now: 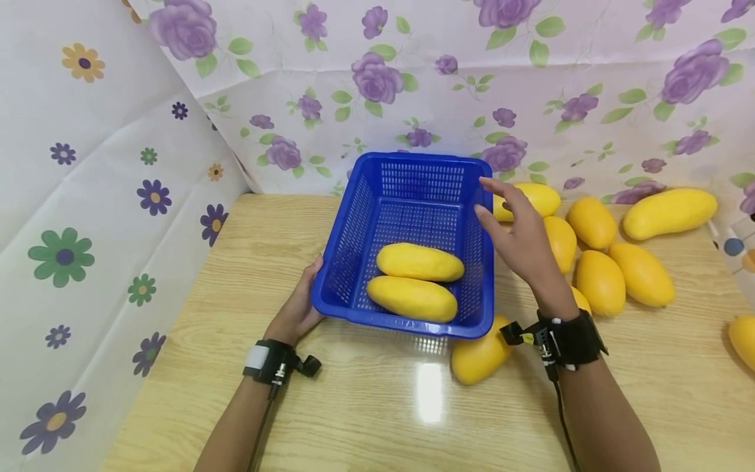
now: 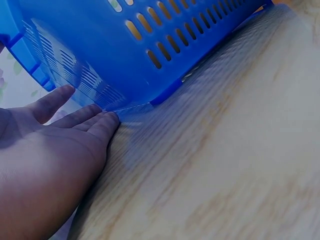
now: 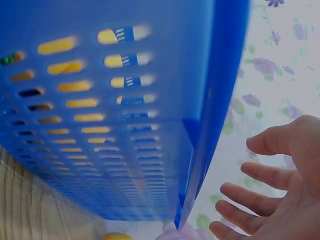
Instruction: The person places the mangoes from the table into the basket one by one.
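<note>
A blue plastic basket (image 1: 404, 321) with slotted walls stands on the wooden table. Inside, two long, smooth yellow fruits (image 1: 420, 262) lie side by side near its front. My left hand (image 1: 301, 305) is at the basket's left side. In the left wrist view its fingers (image 2: 102, 125) are fairly straight, their tips against the lower blue wall. Beyond the right rim my right hand (image 1: 522, 239) hovers with spread, loosely bent fingers and nothing held. The right wrist view shows a gap between those fingers (image 3: 250, 200) and the basket rim.
Several yellow mangoes (image 1: 600, 282) lie right of the basket, and one mango (image 1: 480, 354) sits by its front right corner. Another long yellow fruit (image 1: 669, 213) rests at the back right. A flowered sheet (image 1: 377, 118) hangs behind the table (image 1: 194, 393), another at left.
</note>
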{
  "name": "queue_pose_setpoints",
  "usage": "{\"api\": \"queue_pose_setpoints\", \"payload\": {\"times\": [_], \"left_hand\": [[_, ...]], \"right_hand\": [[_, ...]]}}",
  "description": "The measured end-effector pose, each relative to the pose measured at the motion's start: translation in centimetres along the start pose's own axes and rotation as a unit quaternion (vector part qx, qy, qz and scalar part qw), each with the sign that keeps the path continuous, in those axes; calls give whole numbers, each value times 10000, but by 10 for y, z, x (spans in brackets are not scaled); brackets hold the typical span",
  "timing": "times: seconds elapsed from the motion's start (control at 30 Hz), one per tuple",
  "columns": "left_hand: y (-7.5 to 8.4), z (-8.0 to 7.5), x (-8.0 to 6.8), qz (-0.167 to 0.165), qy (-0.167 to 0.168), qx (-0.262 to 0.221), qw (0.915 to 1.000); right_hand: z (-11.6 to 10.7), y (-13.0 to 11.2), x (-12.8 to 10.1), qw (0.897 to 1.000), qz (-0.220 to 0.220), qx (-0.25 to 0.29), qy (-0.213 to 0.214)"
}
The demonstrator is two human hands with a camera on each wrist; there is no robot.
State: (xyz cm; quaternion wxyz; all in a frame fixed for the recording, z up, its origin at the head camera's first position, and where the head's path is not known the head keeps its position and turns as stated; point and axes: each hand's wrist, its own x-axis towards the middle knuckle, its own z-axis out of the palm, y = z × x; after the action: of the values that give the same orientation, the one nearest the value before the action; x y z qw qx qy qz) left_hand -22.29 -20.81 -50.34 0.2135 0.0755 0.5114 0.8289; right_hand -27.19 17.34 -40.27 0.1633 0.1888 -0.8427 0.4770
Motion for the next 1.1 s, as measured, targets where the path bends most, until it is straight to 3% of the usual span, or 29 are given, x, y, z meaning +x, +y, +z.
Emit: {"api": "queue_pose_setpoints", "payload": {"times": [0.37,0.8,1.1], "left_hand": [[2,1,2,95,-108,-64,9999],[3,0,2,166,-123,-90,9997],[-1,-2,0,145,-175,-218,9995]], "right_hand": [[-6,9,4,9989,453,-127,-18],[-6,24,7,9975,660,-158,212],[-3,41,6,9978,432,-331,378]]}}
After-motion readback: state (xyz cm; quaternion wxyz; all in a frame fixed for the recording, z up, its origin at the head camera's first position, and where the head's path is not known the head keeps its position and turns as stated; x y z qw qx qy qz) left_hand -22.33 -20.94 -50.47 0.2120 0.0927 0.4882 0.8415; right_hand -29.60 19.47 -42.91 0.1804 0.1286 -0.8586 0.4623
